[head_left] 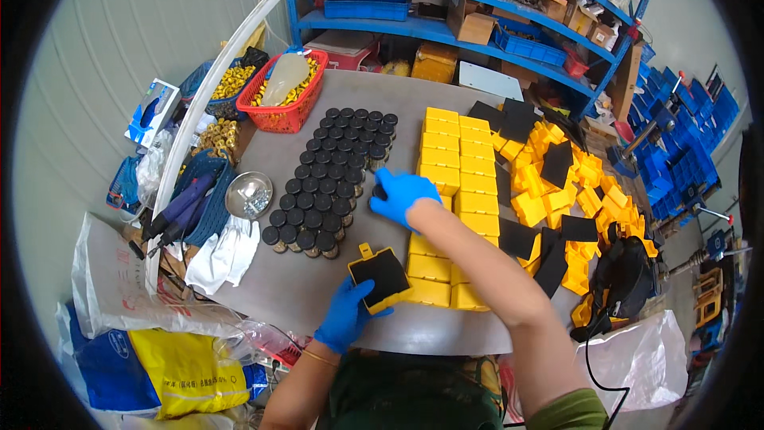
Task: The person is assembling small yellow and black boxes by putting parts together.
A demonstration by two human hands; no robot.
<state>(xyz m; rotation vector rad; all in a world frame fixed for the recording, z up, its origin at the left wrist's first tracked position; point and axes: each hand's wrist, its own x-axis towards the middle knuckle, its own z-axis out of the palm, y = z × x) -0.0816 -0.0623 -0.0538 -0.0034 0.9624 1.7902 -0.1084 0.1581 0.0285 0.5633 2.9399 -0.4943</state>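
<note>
My left hand (344,314), in a blue glove, grips a small yellow box (402,293) by its lower left side. A black foam pad (383,269) lines the box, and a yellow tab sticks up from its far edge. My gloved right hand (407,197) is at the right side of a block of black-capped jars (322,171). Its fingers close around one black-capped jar (380,190), mostly hidden by the glove. To the right of that hand stand stacked rows of yellow boxes (477,185); my right forearm crosses over them.
Loose yellow boxes and black foam pads (519,119) are heaped at the table's right. At the left are a metal bowl (248,195) of small parts, white gloves (226,255), a blue basket with power tools, and a red basket (288,118). Blue shelving (430,28) stands behind.
</note>
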